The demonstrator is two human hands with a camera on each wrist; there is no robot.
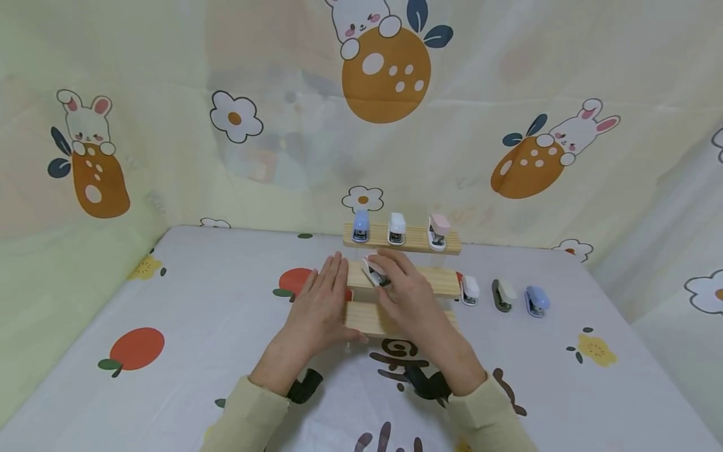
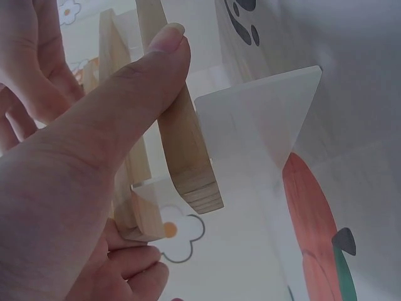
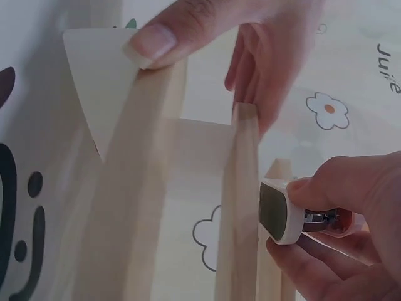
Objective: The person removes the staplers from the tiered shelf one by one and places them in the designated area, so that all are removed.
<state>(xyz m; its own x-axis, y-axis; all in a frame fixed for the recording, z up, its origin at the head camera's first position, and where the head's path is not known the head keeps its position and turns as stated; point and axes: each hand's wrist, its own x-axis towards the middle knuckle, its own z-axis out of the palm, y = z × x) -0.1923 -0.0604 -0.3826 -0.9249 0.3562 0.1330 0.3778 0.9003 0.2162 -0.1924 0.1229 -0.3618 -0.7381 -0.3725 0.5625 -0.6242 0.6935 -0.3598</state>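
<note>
A wooden tiered rack has a top board [image 1: 415, 237], a middle board [image 1: 443, 280] and a lowest board [image 1: 361, 317]. My left hand [image 1: 321, 307] rests against its left end with fingers straight; its thumb [image 2: 147, 78] presses the lowest board's edge. Between thumb and fingers my right hand [image 1: 411, 295] pinches a small white stapler [image 1: 373, 271] at the middle board. In the right wrist view the stapler's dark base [image 3: 274, 211] faces the boards; whether it touches them I cannot tell.
On the top board stand a blue stapler [image 1: 361, 226], a white one [image 1: 397, 228] and a pink one [image 1: 438, 231]. To the rack's right are a white stapler [image 1: 470, 290], a grey-green one [image 1: 503, 295] and a blue one [image 1: 537, 301]. Clear supports [image 2: 257, 119] carry the boards.
</note>
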